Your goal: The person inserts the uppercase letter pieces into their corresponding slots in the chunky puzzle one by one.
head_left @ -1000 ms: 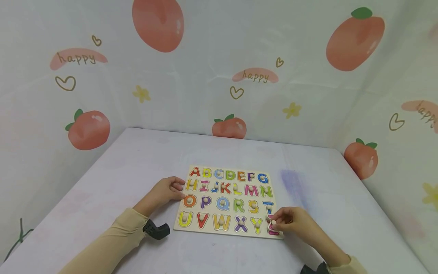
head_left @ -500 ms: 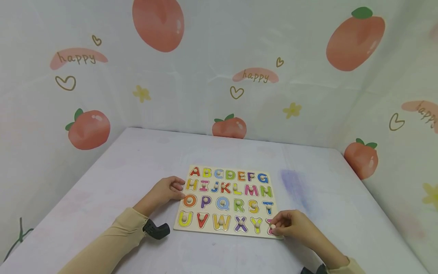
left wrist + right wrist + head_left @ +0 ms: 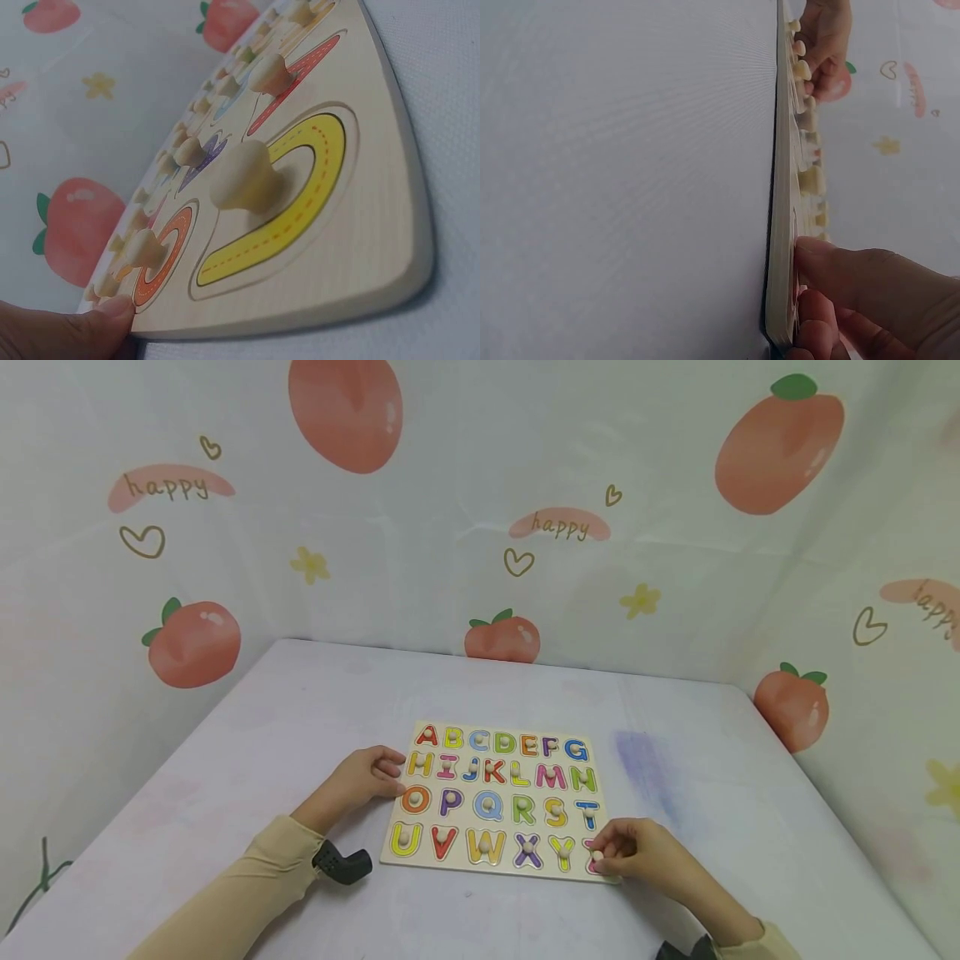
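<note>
A wooden alphabet puzzle board [image 3: 462, 821] lies flat on the table, with colourful knobbed letters in its recesses. My left hand [image 3: 362, 784] rests against the board's left edge, its fingers loosely bent and its thumb beside the orange O [image 3: 415, 799]. In the left wrist view the thumb [image 3: 101, 319] touches the rim near the yellow U [image 3: 322, 176]. At the lower right corner my right hand [image 3: 643, 853] pinches the knob of the pink letter Z piece [image 3: 596, 857], which sits in its place and is mostly covered by the fingers. In the right wrist view the thumb [image 3: 862, 277] hides that knob.
The white table [image 3: 375, 693] spreads around the board, with a bluish smudge [image 3: 647, 772] to its right. Fruit-printed cloth walls [image 3: 442, 485] stand behind and at the sides. A black wrist device [image 3: 342, 862] is on the left arm; a green cord [image 3: 47, 877] shows at far left.
The pink Z piece, tilted and raised over its slot a second ago, has come down into the recess with my right hand. My left hand has stayed put.
</note>
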A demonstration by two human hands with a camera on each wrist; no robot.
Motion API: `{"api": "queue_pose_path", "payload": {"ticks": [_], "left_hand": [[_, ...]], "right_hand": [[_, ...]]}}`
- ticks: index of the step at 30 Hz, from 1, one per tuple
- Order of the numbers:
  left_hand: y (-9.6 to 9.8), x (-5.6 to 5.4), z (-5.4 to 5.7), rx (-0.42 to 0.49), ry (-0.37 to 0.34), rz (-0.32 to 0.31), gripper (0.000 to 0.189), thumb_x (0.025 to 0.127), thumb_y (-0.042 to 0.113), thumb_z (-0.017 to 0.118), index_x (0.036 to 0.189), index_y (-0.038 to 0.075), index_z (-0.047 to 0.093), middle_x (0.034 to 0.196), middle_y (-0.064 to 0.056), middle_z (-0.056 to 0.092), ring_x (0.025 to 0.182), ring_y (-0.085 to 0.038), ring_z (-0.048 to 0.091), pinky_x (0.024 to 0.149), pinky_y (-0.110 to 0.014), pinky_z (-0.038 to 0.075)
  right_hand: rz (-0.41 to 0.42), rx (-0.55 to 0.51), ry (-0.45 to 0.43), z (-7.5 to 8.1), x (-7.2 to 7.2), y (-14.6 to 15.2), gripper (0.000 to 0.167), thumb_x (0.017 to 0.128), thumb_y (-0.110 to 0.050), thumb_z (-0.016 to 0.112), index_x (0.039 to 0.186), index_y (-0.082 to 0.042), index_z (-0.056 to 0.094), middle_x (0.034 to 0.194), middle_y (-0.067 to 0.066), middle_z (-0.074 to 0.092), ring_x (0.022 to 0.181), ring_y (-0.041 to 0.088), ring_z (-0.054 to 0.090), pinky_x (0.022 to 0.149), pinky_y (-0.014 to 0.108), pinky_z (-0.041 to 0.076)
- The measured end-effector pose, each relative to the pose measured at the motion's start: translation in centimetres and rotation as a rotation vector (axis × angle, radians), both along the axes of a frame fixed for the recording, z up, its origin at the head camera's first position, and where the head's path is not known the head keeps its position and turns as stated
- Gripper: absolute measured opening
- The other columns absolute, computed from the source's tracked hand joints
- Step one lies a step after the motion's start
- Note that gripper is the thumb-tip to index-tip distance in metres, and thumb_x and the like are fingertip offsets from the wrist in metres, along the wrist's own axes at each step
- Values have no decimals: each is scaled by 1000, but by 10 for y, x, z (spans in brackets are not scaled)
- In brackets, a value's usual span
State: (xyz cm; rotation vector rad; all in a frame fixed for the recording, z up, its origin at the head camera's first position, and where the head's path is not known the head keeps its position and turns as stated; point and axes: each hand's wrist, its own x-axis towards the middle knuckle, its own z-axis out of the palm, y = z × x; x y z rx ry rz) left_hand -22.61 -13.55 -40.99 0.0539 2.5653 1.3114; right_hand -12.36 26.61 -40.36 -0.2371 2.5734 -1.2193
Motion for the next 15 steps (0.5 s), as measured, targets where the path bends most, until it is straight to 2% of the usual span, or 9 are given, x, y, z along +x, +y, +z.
{"api": "queue_pose_path", "payload": {"ticks": [6,9,15], "left_hand": [[-1,0,-4,-7,-3,13,49,78,9,78,123,1,58,100,-8,62,84,-17,59,77,-29,49],[-3,0,-5,-3,-4,1,50,79,11,78,123,0,58,101,-9,61,85,-17,59,76,-30,49],[-9,-1,1,18,-28,-47,45,84,15,72,124,1,57,101,-9,63,86,-16,60,76,-29,49]], "right_hand": [[5,9,12,2,0,-1,28,74,-25,83,91,-9,69,73,-1,59,62,6,51,57,20,40],[14,14,30,7,0,-2,28,75,-24,82,93,-9,68,73,0,59,61,5,51,56,21,39],[15,15,57,25,-6,-3,24,79,-17,78,96,-5,67,75,1,56,64,7,50,56,21,40]]}}
